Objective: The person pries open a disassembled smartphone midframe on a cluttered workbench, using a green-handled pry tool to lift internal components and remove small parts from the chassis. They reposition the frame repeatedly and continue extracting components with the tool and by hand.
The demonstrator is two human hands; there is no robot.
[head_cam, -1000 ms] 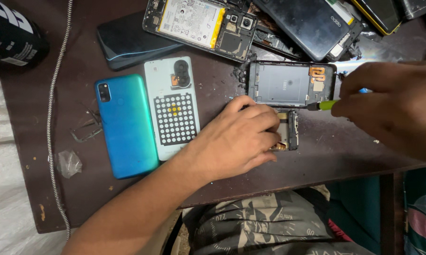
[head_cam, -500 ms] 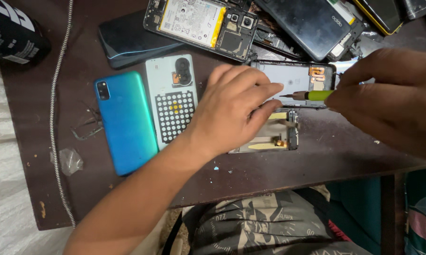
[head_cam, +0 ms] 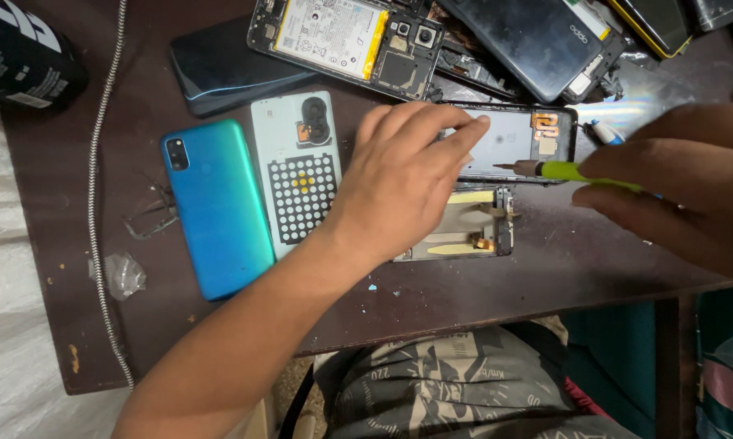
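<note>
Bare forearms — grey patterned trousers (head_cam: 456, 382)

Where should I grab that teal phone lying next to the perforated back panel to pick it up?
Grip the teal phone across its two long edges near the middle, coming from above. It lies flat, camera side up, and its left edge is free, though the perforated panel sits close on its right, so probably slide it left first.
</note>
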